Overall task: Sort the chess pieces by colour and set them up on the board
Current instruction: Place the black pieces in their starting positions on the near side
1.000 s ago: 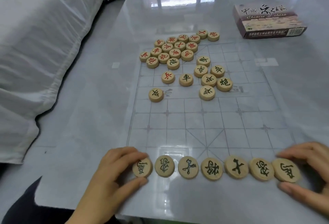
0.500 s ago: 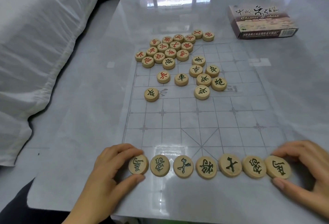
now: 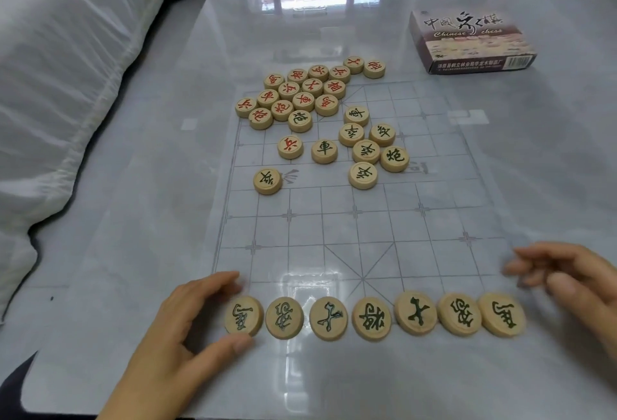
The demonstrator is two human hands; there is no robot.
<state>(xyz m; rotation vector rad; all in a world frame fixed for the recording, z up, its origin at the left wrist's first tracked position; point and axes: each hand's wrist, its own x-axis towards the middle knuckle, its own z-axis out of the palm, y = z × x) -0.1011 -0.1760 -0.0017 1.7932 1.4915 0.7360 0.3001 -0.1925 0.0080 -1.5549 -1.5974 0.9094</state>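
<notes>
Chess pieces lie in three groups on a thin printed board (image 3: 360,229) spread over a glossy grey table (image 3: 133,252). Along the board's near edge, seven wooden discs with black characters (image 3: 373,317) stand in a tight row, each touching or almost touching its neighbour. The left hand (image 3: 187,329) rests at the left end of that row: its forefinger lies just behind the leftmost disc (image 3: 243,315) and its thumb just in front of it, so the grip is a loose pinch about this piece, touching it or very nearly so. The right hand (image 3: 567,282) hovers beside the right end of the row, fingers curled and blurred, its grip open and empty, with the rightmost disc (image 3: 501,314) lying free just beside it. Toward the far left corner of the board a cluster of discs with red characters (image 3: 300,92) sits packed together, partly on the board and partly beyond its far edge, with one black-marked disc (image 3: 300,120) at the cluster's near side. One more red disc (image 3: 290,146) lies apart, nearer the middle of the board. Loose black discs (image 3: 367,145) are scattered around the middle, and a single one (image 3: 267,180) lies near the left edge. A cardboard box (image 3: 467,40) printed "Chinese chess" stands near the far right corner of the table. White bedding (image 3: 50,69) lies beyond the table's left edge.
</notes>
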